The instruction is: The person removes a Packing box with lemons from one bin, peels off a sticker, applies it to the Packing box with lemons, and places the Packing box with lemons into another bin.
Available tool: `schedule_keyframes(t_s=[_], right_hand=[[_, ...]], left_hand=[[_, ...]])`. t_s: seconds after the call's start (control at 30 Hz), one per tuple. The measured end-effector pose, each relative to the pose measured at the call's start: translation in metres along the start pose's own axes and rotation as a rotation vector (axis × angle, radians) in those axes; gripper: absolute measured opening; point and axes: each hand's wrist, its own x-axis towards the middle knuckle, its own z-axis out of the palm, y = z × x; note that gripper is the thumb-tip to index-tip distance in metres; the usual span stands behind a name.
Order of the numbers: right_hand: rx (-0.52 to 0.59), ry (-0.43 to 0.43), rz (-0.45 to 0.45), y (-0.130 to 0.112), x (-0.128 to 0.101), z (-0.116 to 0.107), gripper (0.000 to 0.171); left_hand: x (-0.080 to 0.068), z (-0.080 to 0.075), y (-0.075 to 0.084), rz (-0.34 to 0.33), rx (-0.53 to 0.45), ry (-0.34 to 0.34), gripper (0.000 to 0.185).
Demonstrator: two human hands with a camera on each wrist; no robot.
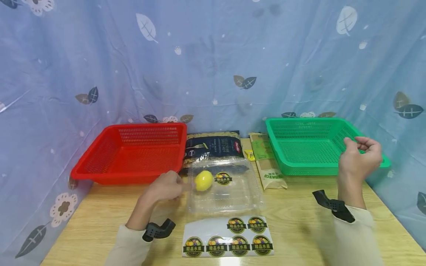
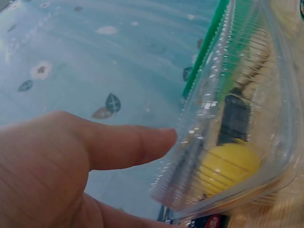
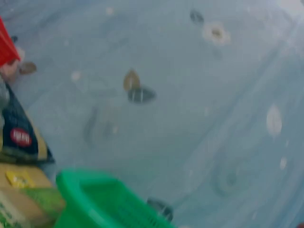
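Note:
A clear plastic clamshell box (image 1: 229, 197) lies on the table with a yellow lemon (image 1: 203, 180) in its left part. A round fruit-label sticker (image 1: 223, 178) shows on the box beside the lemon. My left hand (image 1: 168, 186) is at the box's left side. In the left wrist view its thumb (image 2: 137, 145) is straight, the tip right at the box's ridged edge, with a gap between thumb and fingers. My right hand (image 1: 361, 157) is raised in front of the green basket's right side, fingers loosely bent and nothing visible in them.
A red basket (image 1: 129, 175) stands at the left, a green basket (image 1: 309, 170) at the right. Behind the box lie a penne bag (image 1: 213, 146), a small yellow packet (image 1: 249, 154) and a brown paper package (image 1: 267, 162). A sticker sheet (image 1: 208, 228) lies in front.

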Motion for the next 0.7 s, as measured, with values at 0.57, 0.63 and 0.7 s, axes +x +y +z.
schedule_keyframes(t_s=[0.57,0.63,0.7], right_hand=[[-0.038,0.414,0.167,0.086,0.035,-0.022,0.017],[-0.01,0.411,0.155,0.093,0.033,-0.024,0.017],[0.024,0.401,0.148,0.098,0.03,-0.025,0.019]], left_hand=[[0.014,0.005,-0.008,0.071,-0.457,-0.212,0.071],[0.015,0.007,-0.009,0.069,-0.49,-0.234,0.076],[0.015,0.008,-0.011,0.054,-0.53,-0.259,0.079]])
